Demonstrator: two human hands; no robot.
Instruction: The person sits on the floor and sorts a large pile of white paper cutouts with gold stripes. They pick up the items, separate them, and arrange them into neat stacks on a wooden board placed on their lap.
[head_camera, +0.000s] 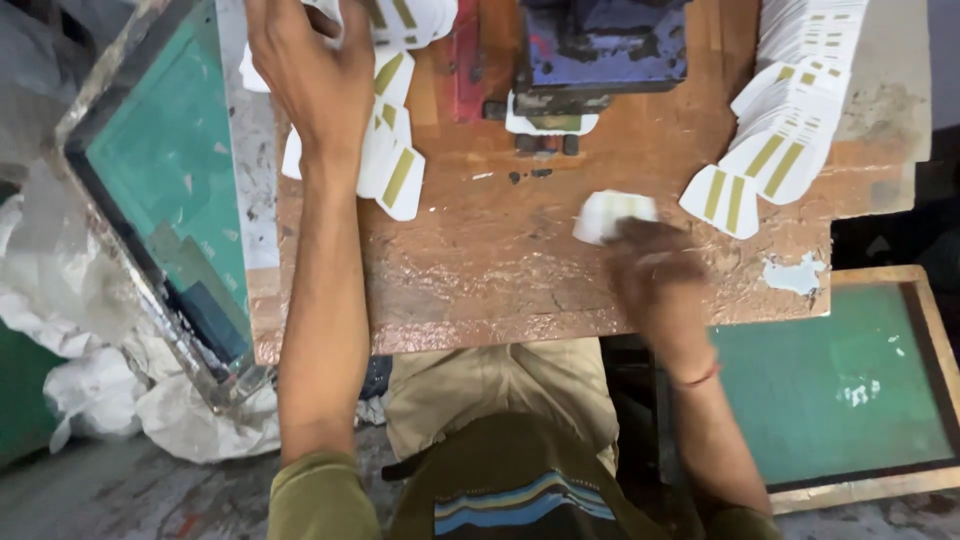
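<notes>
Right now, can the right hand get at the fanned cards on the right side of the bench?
Probably yes. The right hand, blurred and holding a white card, sits just left of the fanned cards, with only bare bench between. Nothing visible blocks the way.

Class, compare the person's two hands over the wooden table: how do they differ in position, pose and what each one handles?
The left hand reaches far up the table, flat on the card pile; the right hand is near the front edge. The left hand looks sharp; the right hand is blurred. The left hand lies on many cards; the right hand pinches a single white card. Both are bare and touch white cards.
</notes>
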